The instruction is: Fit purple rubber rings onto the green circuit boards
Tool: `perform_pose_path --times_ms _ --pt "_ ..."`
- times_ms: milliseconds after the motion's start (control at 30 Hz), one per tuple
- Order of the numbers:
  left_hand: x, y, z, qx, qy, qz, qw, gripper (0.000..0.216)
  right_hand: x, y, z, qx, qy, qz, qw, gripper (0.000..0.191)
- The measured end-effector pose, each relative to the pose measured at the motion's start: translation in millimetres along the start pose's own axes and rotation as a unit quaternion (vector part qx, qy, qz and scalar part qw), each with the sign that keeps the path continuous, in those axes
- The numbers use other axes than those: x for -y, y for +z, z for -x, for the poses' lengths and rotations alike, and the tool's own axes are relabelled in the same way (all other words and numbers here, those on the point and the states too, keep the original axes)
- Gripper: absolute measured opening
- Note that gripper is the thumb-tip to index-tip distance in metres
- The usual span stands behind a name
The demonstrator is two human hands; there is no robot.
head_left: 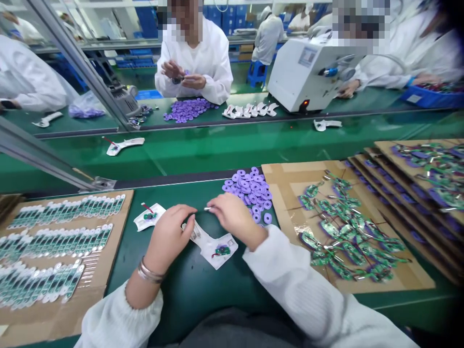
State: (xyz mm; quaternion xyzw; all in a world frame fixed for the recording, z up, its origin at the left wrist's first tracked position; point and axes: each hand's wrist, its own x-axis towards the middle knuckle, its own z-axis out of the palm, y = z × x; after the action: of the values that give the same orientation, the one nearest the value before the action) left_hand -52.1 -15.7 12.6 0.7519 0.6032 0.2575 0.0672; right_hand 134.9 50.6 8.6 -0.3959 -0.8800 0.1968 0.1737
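Right hand: grip pinching one small silvery piece | left hand: grip unclear, partly hiding one white casing, mid-tabletop | purple rings: far edge | circuit boards: three rows, left edge

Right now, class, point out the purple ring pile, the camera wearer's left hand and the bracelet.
Purple ring pile (250,188), head view: pile's middle.
Left hand (169,234), head view: back of the hand.
Bracelet (150,276), head view: band's outer face.

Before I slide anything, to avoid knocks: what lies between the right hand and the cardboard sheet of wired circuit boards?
In the head view, heaped purple rings lie between the right hand and that cardboard sheet.
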Motion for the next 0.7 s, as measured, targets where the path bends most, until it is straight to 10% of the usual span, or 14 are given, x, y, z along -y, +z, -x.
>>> perform_pose_path --times_ms 167,700 --pt "7 19 -27 0.086 0.021 -0.040 0.995 0.030 -21 -35 25 -0.150 0.086 -0.229 0.958 0.012" --pt "-37 54 -87 0.207 -0.010 0.058 0.977 0.015 -19 -69 38 -0.208 0.088 -0.274 0.935 0.016"
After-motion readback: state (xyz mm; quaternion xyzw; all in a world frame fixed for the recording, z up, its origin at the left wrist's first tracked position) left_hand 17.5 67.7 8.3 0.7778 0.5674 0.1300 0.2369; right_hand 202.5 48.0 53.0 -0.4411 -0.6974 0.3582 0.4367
